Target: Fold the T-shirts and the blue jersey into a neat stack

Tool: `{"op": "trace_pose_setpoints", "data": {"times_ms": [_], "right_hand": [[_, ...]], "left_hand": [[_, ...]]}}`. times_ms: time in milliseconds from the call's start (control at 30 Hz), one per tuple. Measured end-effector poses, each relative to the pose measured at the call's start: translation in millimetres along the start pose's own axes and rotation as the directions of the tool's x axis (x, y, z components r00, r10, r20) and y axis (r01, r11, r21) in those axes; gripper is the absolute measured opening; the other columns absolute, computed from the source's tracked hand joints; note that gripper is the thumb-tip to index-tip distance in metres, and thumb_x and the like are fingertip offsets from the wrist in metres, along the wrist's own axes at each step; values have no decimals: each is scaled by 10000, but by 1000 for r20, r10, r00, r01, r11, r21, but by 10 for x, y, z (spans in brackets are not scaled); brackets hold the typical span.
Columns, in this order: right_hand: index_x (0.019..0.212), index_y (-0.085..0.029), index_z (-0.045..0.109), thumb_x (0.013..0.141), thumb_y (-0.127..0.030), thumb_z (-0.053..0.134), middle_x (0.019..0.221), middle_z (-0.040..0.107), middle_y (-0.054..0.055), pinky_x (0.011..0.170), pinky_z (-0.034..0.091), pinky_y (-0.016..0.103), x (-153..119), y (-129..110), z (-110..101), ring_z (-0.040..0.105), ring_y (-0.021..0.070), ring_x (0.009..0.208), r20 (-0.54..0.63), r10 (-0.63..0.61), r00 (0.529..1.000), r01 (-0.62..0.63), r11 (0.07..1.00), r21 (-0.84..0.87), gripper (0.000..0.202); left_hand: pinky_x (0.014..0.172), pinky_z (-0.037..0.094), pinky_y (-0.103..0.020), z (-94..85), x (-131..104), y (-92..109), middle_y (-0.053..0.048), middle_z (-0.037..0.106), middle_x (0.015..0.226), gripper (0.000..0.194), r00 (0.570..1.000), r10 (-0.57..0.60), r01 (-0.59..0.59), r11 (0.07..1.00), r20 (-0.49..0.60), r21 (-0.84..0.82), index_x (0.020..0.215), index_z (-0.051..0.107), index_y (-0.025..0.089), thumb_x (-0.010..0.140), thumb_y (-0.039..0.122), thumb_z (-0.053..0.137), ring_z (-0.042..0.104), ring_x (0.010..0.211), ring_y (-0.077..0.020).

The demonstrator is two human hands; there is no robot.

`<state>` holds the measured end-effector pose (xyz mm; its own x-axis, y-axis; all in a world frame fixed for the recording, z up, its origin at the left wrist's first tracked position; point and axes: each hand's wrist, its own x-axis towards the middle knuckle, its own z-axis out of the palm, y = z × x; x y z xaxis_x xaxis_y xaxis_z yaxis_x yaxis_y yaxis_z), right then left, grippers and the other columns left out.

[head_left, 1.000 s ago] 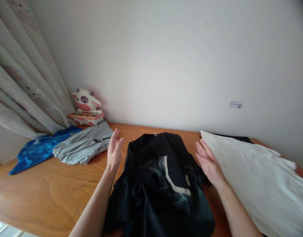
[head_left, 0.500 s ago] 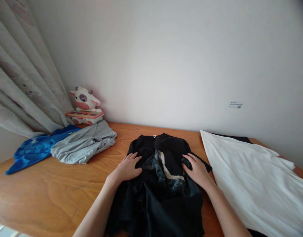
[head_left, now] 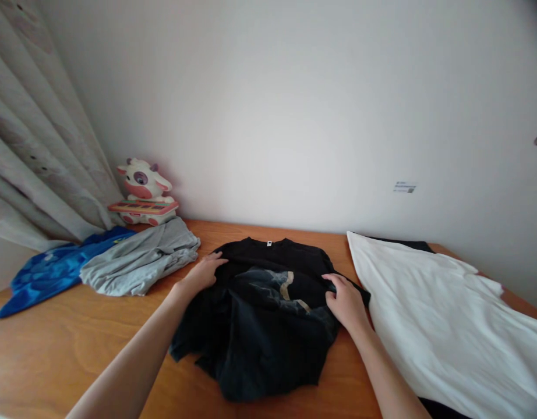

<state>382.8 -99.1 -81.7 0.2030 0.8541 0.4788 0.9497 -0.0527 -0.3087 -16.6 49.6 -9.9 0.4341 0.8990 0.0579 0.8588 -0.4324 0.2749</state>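
Note:
A black T-shirt (head_left: 268, 343) lies rumpled in front of me, its collar and small white label towards the wall. A smoky grey and beige print on its chest is partly folded out of sight. My left hand (head_left: 206, 271) rests on the shirt's left shoulder edge, fingers stretched out over the cloth. On the opposite side, my right hand (head_left: 346, 299) touches the shirt near its sleeve, with fingers extended and thumb apart. The lower part of the shirt is bunched in loose folds.
To the right a white T-shirt (head_left: 443, 314) is spread over some black cloth (head_left: 410, 243). A grey garment (head_left: 141, 262) and a blue garment (head_left: 54, 267) lie at the left. Behind them stands a cow toy keyboard (head_left: 144, 192) beside the curtain (head_left: 36, 134), on the wooden table (head_left: 76, 349).
My left hand has moved left and the black T-shirt's upper part is spread wider and flatter. Its lower hem has drawn away from me. My right hand stays at the right side.

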Motion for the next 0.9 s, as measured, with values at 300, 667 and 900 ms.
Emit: {"op": "trace_pose_setpoints", "data": {"times_ms": [300, 667, 900], "right_hand": [[1161, -224, 696, 788, -113, 493, 1238, 694, 113, 1000, 496, 447, -34, -13, 92, 661, 282, 1134, -75, 30, 997, -35, 997, -62, 439], [844, -238, 662, 944, -302, 518, 914, 688, 62, 878, 456, 390, -70, -398, -227, 639, 236, 918, -160, -246, 956, 263, 959, 100, 186], [642, -248, 505, 933, -284, 528, 654, 552, 1, 708, 403, 339, -235, -463, -494, 526, 175, 682, -180, -336, 925, 372, 896, 242, 294]], "left_hand": [[982, 508, -343, 106, -366, 576, -67, 752, 1060, 337, 956, 264, -282, 948, -131, -146, 968, 746, 253, 974, 474, 491, 697, 1028, -243], [1060, 427, -437, -3, -700, 633, -132, 635, 1316, 310, 881, 449, -470, 867, -148, -167, 1117, 644, 221, 883, 411, 571, 573, 1211, -301], [1008, 423, -400, 7, -776, 759, -68, 669, 1168, 340, 824, 565, -559, 807, -22, -189, 1022, 667, 254, 682, 225, 658, 608, 1082, -275]]}}
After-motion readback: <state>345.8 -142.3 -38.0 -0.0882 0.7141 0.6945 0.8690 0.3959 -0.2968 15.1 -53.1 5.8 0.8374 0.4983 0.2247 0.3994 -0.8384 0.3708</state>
